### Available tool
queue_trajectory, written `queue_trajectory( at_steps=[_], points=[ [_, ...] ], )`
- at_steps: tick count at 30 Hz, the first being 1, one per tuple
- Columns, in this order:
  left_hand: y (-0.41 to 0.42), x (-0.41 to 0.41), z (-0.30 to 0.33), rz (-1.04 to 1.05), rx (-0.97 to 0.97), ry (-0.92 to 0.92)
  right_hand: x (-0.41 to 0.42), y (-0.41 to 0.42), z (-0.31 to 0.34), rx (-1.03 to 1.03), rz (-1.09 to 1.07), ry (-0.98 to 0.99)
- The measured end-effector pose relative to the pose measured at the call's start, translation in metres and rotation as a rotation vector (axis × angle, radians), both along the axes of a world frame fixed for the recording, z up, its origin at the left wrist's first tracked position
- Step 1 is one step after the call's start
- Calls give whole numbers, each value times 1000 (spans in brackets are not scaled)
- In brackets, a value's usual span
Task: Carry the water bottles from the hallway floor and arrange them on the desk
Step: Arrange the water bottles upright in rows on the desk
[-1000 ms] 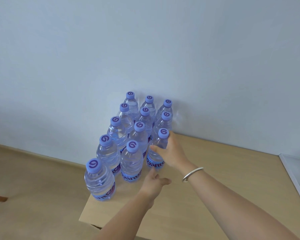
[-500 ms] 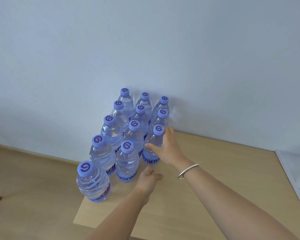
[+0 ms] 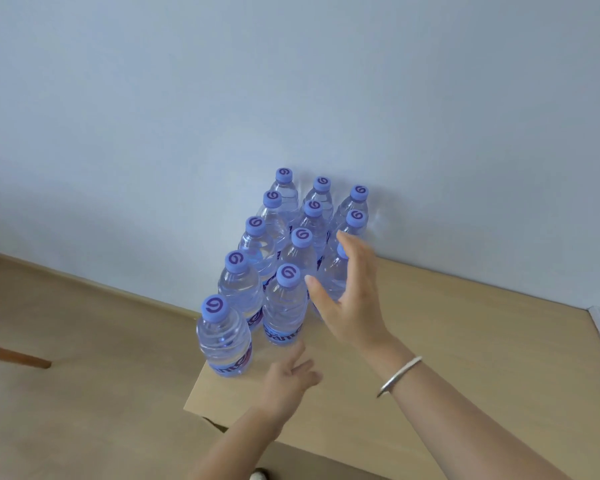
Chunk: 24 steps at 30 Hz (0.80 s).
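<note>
I see soft, even daylight with a cool bluish cast over the wall [image 3: 291, 81]. Shadows are faint: a pale one lies behind the bottles [image 3: 284, 258] on the wall. My left hand [image 3: 288, 379] is smeared by motion blur, my right hand [image 3: 352, 292] slightly soft. The counter [image 3: 465, 323] edge bows from wide-angle distortion. No harsh glare.

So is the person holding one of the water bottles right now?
No, nothing is held. The right hand is open with fingers spread beside the front right bottle, not wrapped around it. The left hand is open and empty above the desk.
</note>
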State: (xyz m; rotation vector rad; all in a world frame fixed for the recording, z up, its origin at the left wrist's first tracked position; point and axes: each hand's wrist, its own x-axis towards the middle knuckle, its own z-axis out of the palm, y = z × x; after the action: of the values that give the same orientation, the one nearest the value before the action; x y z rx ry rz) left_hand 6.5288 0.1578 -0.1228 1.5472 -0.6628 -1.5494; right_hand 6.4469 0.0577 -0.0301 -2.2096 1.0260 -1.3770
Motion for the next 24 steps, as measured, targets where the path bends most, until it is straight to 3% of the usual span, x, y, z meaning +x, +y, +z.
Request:
queue_trajectory(
  at_steps=[4, 9, 14, 21, 24],
  points=[
    [38, 21, -8, 147, 71, 30, 25, 39, 4, 21, 242, 52],
    [65, 54, -12, 265, 125, -43, 55, 55, -2, 358, 518, 330],
    [69, 78, -7, 317, 52, -65, 80, 50, -16, 546, 456, 454],
    [64, 86, -8, 318, 8, -17, 85, 50, -23, 485, 347, 448],
    [64, 86, -6, 331, 23, 87, 81, 51, -22, 493, 322, 423]
  ],
)
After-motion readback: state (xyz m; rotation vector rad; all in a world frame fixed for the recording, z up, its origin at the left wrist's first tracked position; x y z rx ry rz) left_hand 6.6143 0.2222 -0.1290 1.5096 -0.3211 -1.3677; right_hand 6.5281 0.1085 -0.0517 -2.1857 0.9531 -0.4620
